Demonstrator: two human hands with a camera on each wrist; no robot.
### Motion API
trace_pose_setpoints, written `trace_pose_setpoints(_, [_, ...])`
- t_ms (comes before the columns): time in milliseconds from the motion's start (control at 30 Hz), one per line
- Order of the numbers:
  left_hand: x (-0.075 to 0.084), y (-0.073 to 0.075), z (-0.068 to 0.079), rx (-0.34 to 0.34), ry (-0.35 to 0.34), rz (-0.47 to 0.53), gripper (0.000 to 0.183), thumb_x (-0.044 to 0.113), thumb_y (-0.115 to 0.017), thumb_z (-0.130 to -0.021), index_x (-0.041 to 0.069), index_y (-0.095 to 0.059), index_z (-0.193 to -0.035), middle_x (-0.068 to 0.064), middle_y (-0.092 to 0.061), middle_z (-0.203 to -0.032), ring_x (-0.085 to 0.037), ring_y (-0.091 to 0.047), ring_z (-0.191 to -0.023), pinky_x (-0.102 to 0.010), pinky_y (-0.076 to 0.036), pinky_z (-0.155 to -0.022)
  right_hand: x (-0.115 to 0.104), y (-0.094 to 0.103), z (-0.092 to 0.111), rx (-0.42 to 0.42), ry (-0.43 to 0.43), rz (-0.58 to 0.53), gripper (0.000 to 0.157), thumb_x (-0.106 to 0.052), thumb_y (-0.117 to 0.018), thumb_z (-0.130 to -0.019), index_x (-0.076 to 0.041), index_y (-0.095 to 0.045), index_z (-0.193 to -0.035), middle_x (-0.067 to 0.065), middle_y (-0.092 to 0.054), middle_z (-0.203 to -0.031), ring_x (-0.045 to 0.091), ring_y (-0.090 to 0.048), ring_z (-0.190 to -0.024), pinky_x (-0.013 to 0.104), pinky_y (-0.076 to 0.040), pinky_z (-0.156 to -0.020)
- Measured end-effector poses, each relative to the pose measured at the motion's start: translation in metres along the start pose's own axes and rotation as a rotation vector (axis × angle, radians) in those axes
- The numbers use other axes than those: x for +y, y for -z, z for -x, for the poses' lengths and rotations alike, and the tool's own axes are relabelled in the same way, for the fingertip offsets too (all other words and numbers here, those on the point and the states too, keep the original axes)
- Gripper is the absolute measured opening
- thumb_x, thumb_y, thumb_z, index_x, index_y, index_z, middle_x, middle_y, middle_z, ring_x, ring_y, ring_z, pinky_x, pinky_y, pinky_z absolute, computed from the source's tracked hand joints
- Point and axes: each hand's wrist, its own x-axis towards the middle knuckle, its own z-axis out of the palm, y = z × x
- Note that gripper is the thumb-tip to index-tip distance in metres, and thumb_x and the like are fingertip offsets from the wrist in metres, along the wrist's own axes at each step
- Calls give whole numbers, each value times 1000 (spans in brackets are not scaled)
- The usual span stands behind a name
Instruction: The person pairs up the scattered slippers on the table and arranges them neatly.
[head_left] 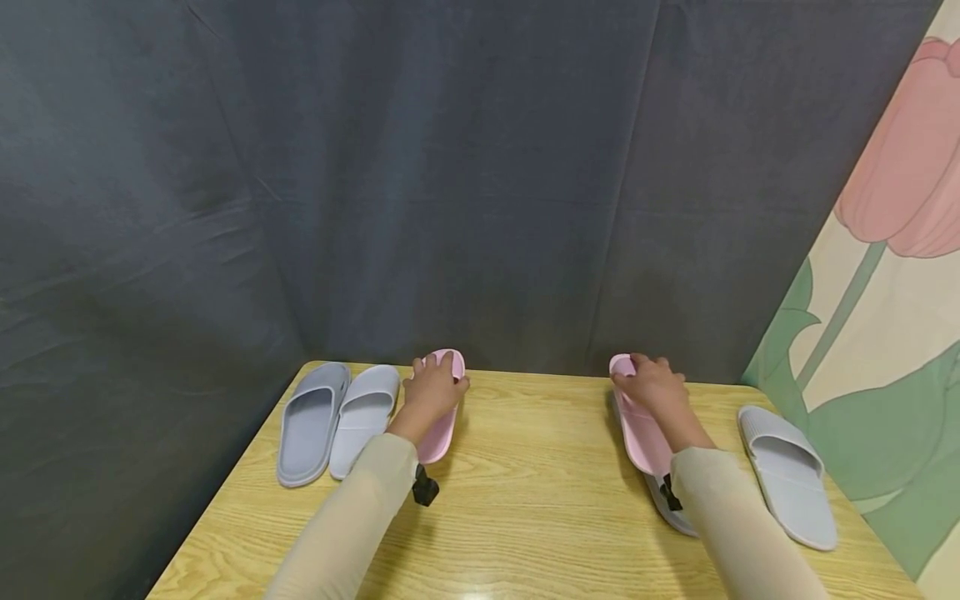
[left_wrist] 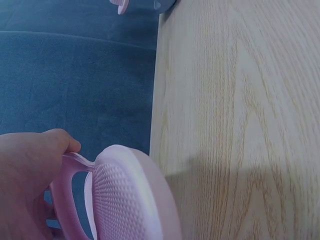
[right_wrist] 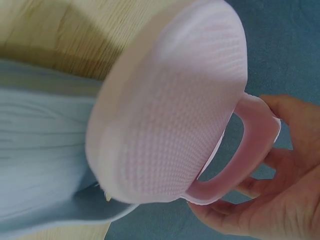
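Head view. Nearest, lower right: a grey slipper [head_left: 678, 521] on the worktop [head_left: 525, 475], partly beneath the right pink slipper [head_left: 643, 437]; contact unclear. Lowered there, the pink one could snag or shove it. Right hand [head_left: 651, 385]: fingers curled round the pink strap. Left of centre, the left hand [head_left: 432, 390] likewise grips the left pink slipper [head_left: 437, 437]; a leftward swing would probably knock the pale slipper [head_left: 365, 425] beside it. Farther, by the dark curtain [head_left: 480, 208], overreaching might send an end off the back edge.
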Motion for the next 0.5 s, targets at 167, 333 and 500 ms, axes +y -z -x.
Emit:
trace_pose_setpoints(167, [3, 0, 1, 2, 5, -1, 64, 46, -57, -98, 12, -46, -151, -20, -48, -146, -43, -38, -134, -67, -41, -98, -5, -3, 0, 3, 2, -5, 77, -46, -50, -100, 2, -28, -156, 42, -26, -148, 72, -27, -128, 76, -30, -101])
trace_pose_setpoints(333, [4, -1, 1, 2, 1, 8, 65, 47, -57, -98, 12, -45, -152, -21, -47, -147, -44, -36, -136, -68, -40, -98, -10, -5, 0, 7, 3, -14, 77, -47, -50, -100, 1, -28, -156, 41, -26, -150, 71, -27, -128, 76, -31, -100])
trace_pose_setpoints(500, [5, -2, 0, -5, 2, -2, 67, 48, -55, -98, 12, -43, -153, -21, -46, -148, -44, -36, -137, -67, -40, -99, -12, -7, 0, 18, 5, -22, 76, -46, -51, -99, 1, -30, -156, 40, -27, -149, 69, -29, -128, 75, -32, -101])
